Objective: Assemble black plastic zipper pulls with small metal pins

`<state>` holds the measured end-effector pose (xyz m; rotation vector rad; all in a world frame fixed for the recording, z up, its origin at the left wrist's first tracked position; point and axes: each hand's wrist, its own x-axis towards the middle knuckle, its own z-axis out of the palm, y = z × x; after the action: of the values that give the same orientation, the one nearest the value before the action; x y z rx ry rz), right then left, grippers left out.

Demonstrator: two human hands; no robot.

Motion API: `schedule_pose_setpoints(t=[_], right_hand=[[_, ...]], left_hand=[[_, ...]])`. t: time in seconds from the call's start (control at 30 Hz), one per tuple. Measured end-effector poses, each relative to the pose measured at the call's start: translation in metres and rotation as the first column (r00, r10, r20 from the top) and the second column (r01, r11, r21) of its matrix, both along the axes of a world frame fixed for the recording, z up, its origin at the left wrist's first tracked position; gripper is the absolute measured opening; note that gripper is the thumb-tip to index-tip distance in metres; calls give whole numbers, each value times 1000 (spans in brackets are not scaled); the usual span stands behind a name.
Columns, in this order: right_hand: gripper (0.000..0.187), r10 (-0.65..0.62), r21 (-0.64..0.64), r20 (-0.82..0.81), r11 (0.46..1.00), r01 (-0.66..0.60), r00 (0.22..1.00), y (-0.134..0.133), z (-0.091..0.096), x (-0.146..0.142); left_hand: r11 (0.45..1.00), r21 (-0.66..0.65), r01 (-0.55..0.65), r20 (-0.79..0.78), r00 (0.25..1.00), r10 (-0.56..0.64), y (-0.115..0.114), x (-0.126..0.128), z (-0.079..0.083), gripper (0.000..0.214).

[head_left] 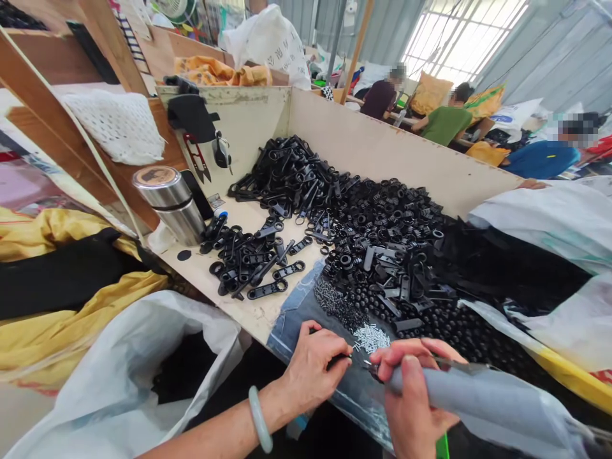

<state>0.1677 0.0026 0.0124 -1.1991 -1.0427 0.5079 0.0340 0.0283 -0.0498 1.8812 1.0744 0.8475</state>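
Observation:
My left hand [315,366], with a pale bangle [259,417] on its wrist, is closed on a small black plastic part [338,361] mostly hidden by the fingers. My right hand [414,389] wraps round a grey electric screwdriver [482,395]. Its silver tip points left, a short gap from the black part. Just beyond both hands lies a pile of small silver screws [370,338] on dark blue cloth [299,312]. Tiny black pieces [335,303] and round black balls [370,306] are heaped behind the screws.
Black handle-shaped parts [287,178] and black rings [392,210] form heaps inside the wooden-walled bench. A steel flask [169,204] stands at left, near hanging red snips [196,156]. White sacks [119,376] flank the bench. Several people sit beyond the back wall [363,137].

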Motion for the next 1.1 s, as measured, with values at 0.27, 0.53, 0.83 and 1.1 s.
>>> schedule_pose_setpoints(t=[0.27, 0.53, 0.83, 1.1], right_hand=[[21, 104, 91, -153, 992, -90, 983, 18, -7, -14], [23, 122, 68, -145, 991, -113, 982, 19, -13, -13], [22, 104, 75, -146, 993, -94, 984, 18, -14, -14], [22, 184, -87, 6, 979, -183, 983, 16, -34, -3]], left_hand=[[1000, -2, 11, -8, 1000, -11, -3, -1, -2, 18], [1000, 12, -1, 15, 1000, 1, -3, -2, 0, 17], [1000, 15, -5, 15, 1000, 5, -2, -1, -1, 16], [1000, 8, -8, 22, 1000, 7, -3, -1, -4, 16]])
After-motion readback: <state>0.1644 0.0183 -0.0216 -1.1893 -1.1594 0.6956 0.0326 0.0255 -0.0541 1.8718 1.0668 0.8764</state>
